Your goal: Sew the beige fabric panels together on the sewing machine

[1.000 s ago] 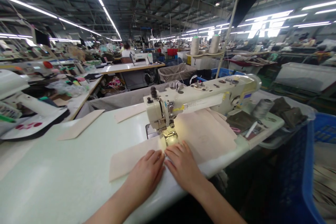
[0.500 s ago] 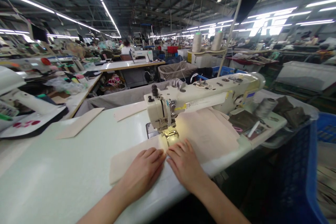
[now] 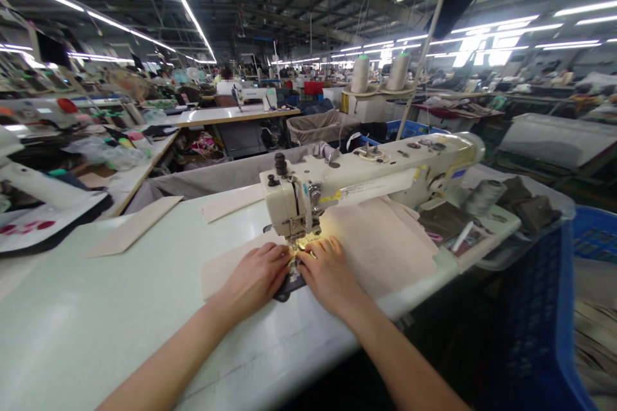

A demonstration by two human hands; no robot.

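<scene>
Pale pink fabric [image 3: 231,270], two pieces, lies under one sewing machine [image 3: 366,173] on a white table [image 3: 96,282]. Two forearms reach forward; the left hand [image 3: 255,279] and right hand [image 3: 328,273] curl inward, fingers pinching the fabric just in front of the presser foot [image 3: 301,245]. Two thread cones [image 3: 360,74] stand behind.

The left hand [image 3: 253,280] and right hand [image 3: 330,276] hide the needle area of the cream sewing machine [image 3: 299,205] and part of a small dark piece [image 3: 289,288] beneath them. The white printed label [image 3: 369,185] is too small to read; the blue plastic crate [image 3: 535,327] runs off the bottom edge.
</scene>
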